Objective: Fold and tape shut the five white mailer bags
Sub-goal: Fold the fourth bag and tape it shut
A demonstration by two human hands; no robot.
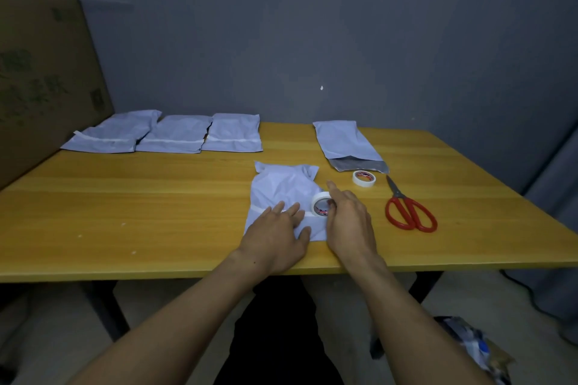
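One bag [281, 184] under tape
Flat left hand [275, 237] pins the soft, slippery fold; right hand [348, 222] grips tape roll [319, 198].

Left hand: I see my left hand [275, 237] flat, fingers straight, pressing the folded end of a crumpled white plastic mailer bag [281, 184].
Right hand: my right hand [348, 222] grips a white roll of tape [319, 204] on edge against that bag, just right of my left fingertips.
Tape strip: a white strip of tape [257, 208] shows left of my left fingers.
Beyond my right fingers: a second white tape roll [363, 178] lying flat, then an open white mailer bag with grey flap [347, 144].
Right of my right fingers: closed red-handled steel scissors [406, 209].
Far beyond my left fingers: three taped white mailer bags [175, 137], side by side.
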